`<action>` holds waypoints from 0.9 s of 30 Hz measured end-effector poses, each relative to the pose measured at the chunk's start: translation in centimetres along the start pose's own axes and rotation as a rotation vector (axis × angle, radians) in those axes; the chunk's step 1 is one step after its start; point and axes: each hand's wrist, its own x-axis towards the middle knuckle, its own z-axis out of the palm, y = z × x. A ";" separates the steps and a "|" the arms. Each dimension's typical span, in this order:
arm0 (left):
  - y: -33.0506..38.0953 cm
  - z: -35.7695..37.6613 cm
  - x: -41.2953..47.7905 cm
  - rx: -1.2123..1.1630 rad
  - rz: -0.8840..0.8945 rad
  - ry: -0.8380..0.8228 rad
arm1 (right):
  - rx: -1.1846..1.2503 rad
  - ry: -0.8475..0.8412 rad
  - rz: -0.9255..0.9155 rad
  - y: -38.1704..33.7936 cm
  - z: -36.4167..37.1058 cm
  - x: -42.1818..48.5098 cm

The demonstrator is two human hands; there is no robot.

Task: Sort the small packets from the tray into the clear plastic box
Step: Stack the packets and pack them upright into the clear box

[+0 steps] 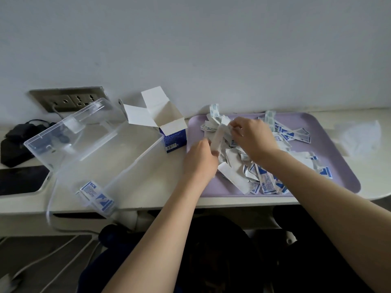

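I've got the lilac tray [336, 157] at centre right and the clear plastic box [118, 161] at centre left, nearly bare. The heap of packets [260, 176] on the tray looks like most of the job to me. The left hand [201, 157] grips a white strip [218, 136] and the right hand [254, 138] pinches its top end. Only a few sorted packets [97, 196] lie in the box's near corner

On the white desk [169, 172], an opened blue-and-white carton [169, 134] stands at about twelve o'clock, flaps up, close to the grey wall [211, 49]. A steel socket panel [67, 100] sits on that wall at ten o'clock, with a black pouch [14, 144] and a dark phone [21, 180] lying below it at nine. At three o'clock lies a crumpled clear wrapper [357, 136], while a white cable [47, 210] drops over the desk's near edge at eight.
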 end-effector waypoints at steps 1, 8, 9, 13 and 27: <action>0.0 -0.3 0.1 -0.032 -0.012 0.024 | 0.031 0.029 0.011 -0.3 -0.3 0.0; -0.1 -0.9 0.4 -0.403 -0.079 0.155 | 0.297 0.125 0.008 -2.4 -1.2 -1.5; 0.0 -0.8 0.4 -0.462 -0.088 0.141 | 0.319 0.112 -0.015 -2.7 -1.2 -1.8; 0.5 -0.9 0.1 -0.685 -0.148 0.053 | 0.329 0.044 -0.120 -3.4 -0.6 -2.7; 1.6 -2.6 -1.0 -1.116 -0.262 -0.158 | 0.420 -0.146 -0.086 -3.5 -1.2 -3.6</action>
